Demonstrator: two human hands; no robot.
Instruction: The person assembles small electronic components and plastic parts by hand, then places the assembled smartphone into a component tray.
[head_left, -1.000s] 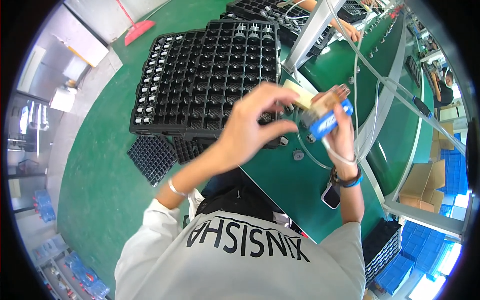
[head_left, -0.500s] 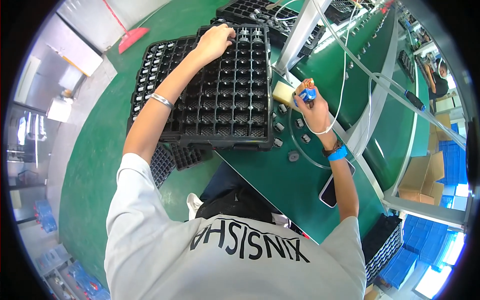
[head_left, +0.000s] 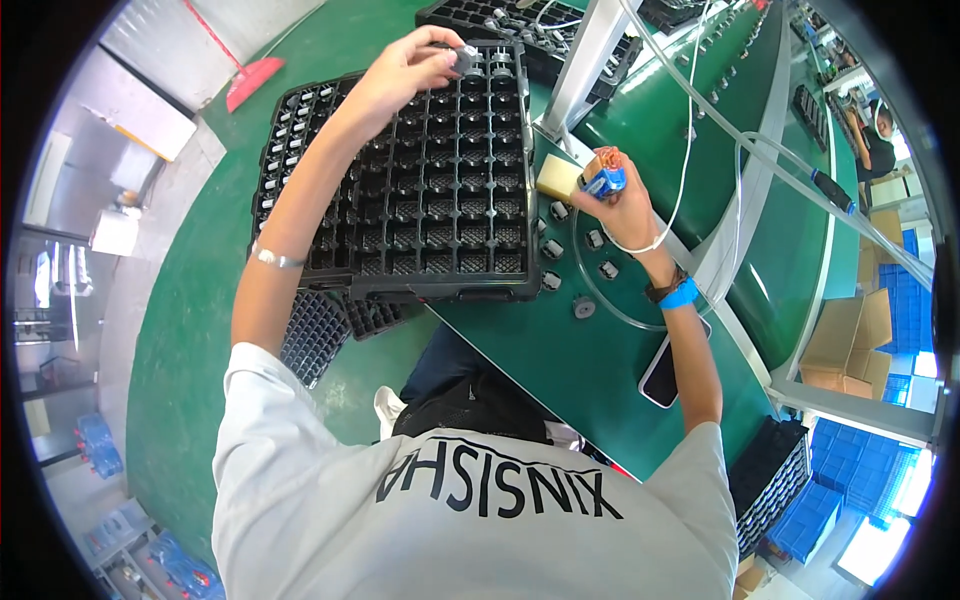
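My left hand (head_left: 405,75) is raised over the far edge of a black compartment tray (head_left: 440,290). Between its thumb and fingers it pinches a small grey cylindrical metal part (head_left: 462,60). Similar parts (head_left: 501,66) stand in the tray's far right pockets, close to that hand. At the right, my right hand (head_left: 625,205) is closed around a blue object with a copper-orange top (head_left: 605,180); its exact kind I cannot make out. A pale yellow block (head_left: 557,178) lies beside this hand. Several small metal parts (head_left: 595,240) are scattered on the green table near it.
Another tray (head_left: 290,150) with light-coloured parts sits under the left side. A phone (head_left: 660,380) lies by my right forearm. A metal post (head_left: 585,75) and hanging white cables (head_left: 690,120) stand beyond my right hand. A person (head_left: 878,150) is at the far right.
My left hand has lifted from the tray's far pockets and moved slightly left, and the metal part now shows in its fingers. My right hand has shifted slightly, still holding the blue object.
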